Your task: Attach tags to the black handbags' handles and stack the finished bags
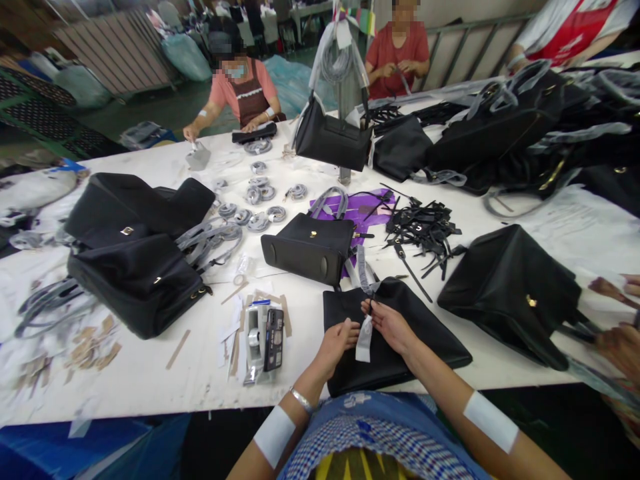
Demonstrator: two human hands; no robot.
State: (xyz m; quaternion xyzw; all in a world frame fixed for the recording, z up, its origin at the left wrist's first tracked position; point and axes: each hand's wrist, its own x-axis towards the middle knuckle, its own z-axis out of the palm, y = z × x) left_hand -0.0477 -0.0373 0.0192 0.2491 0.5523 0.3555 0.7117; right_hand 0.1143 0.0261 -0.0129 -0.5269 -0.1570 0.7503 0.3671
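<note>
In the head view a black handbag (395, 353) lies flat on the table in front of me. My right hand (393, 325) pinches a thin dark part of the bag's strap, just below a length of strap in clear plastic wrap (367, 270). Under those fingers hangs a white wrapping strip (364, 341). Left of the strip, my left hand (340, 341) has its fingers curled close together over the bag; whatever they grip is too small to make out. Beyond the bag, another black handbag (310, 247) with a gold clasp rests on its side.
A tape dispenser (255, 343) and a black box (273, 340) lie to the left. Black handbags (140, 280) stand farther left. Short black straps (423, 230) are heaped beyond my right hand. Another person's hands (620, 340) are by a black bag (510, 293) at right.
</note>
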